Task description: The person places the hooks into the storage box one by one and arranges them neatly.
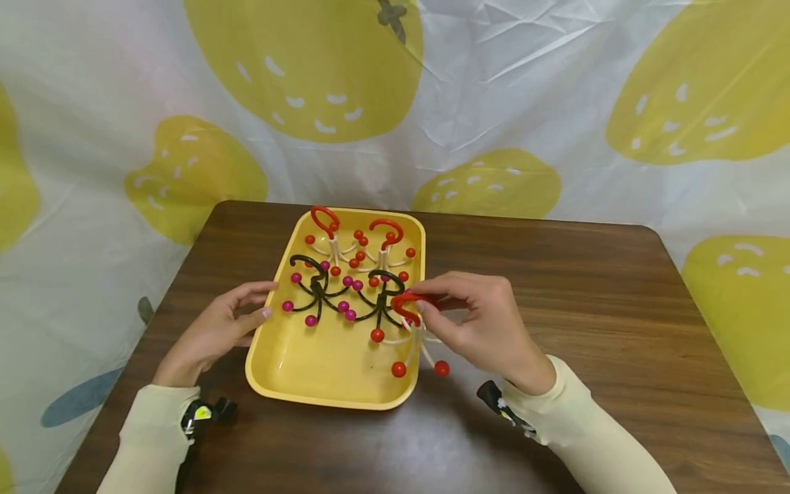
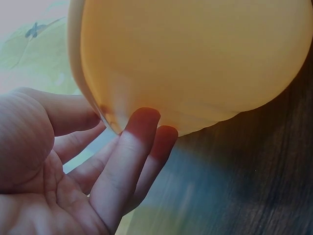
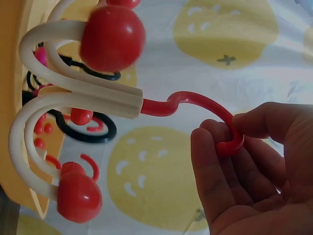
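Observation:
My right hand [image 1: 487, 326] pinches the red curved end of a multi-arm hanging hook [image 3: 115, 100] between thumb and fingers. Its white arms spread downward with red ball tips, over the right side of the yellow tray [image 1: 321, 363]. With my left hand [image 1: 212, 333] I hold the tray's left rim; in the left wrist view the fingertips [image 2: 142, 122] press its outer wall. Inside stand two black hooks, one at left [image 1: 317, 288] and one at right [image 1: 381, 302], with magenta balls. Behind them are two white hooks with red tops, left [image 1: 334, 248] and right [image 1: 383, 259].
The tray stands on a dark brown wooden table [image 1: 586, 309], near its back edge. A white curtain with yellow fruit print [image 1: 494, 89] hangs behind the table. Bands with small dark devices, left [image 1: 206, 412] and right [image 1: 500, 405], sit on both wrists.

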`<state>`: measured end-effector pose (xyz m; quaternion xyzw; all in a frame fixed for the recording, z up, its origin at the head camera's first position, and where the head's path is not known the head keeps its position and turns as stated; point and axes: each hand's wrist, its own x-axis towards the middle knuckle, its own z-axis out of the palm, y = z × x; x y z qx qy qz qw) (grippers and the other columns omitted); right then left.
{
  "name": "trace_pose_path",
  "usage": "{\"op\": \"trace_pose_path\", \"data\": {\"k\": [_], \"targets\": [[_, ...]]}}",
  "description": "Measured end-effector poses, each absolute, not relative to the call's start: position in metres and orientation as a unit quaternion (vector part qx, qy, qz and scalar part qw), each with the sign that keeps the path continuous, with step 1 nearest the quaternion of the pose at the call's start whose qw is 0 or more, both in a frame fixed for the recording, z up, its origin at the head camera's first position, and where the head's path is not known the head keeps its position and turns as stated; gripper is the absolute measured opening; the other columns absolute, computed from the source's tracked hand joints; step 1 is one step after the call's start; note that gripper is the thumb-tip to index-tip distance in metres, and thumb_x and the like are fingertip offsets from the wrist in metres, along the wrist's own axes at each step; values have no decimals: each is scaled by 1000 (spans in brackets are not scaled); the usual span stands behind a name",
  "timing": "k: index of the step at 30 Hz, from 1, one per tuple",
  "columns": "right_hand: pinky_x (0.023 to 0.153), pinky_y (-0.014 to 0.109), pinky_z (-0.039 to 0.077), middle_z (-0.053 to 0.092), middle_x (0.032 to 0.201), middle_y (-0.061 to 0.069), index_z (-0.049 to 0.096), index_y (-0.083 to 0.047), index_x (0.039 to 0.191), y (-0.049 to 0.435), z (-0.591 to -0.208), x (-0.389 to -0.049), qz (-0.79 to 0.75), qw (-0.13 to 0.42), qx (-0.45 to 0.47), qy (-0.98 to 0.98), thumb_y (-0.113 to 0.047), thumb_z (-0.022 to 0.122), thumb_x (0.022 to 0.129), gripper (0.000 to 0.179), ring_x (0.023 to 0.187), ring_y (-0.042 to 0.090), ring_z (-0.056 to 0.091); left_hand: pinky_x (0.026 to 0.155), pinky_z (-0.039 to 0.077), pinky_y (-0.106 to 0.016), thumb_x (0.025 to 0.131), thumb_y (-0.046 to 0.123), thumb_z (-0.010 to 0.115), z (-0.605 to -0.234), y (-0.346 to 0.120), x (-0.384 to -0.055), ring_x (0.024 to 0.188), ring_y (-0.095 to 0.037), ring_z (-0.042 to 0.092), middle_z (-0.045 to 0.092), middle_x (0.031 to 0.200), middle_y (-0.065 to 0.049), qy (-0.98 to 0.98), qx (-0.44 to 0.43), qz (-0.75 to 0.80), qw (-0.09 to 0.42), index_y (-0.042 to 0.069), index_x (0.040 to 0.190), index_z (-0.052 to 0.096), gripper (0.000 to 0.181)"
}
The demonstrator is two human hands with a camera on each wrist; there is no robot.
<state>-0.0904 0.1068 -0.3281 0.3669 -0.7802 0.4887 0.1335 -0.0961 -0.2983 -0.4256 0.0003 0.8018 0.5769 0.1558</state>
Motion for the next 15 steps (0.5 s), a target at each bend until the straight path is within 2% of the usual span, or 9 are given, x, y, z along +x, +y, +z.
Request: {"op": "trace_pose_path", "data": {"k": [15], "targets": [[72, 21, 64, 82, 100, 5, 82, -6, 109, 58, -346, -98, 483, 107, 406, -768, -4, 79, 91, 18, 83, 9, 77, 80, 67, -47, 109, 14, 61, -424, -298, -95, 115, -39, 72, 52, 150, -30, 809, -7, 567, 155, 10, 160, 44, 54]]}}
